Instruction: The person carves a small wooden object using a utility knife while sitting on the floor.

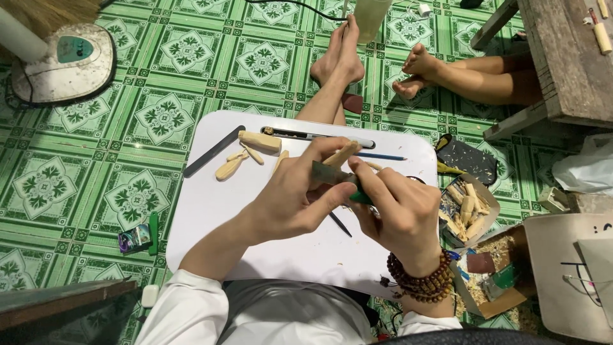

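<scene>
Your left hand (295,195) pinches a pale wooden piece (341,154) above the white counter (211,204). Your right hand (399,214), grip closed around a green-handled blade (332,176), presses it against that wood. More carved pieces (246,153) lie near the counter's far edge.

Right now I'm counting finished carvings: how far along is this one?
Done, apparently: shaped wooden pieces lie on the white board. In hand: the left hand holds a wooden piece while the right hand works a green-handled blade on it. Left: its shape is mostly hidden.
</scene>
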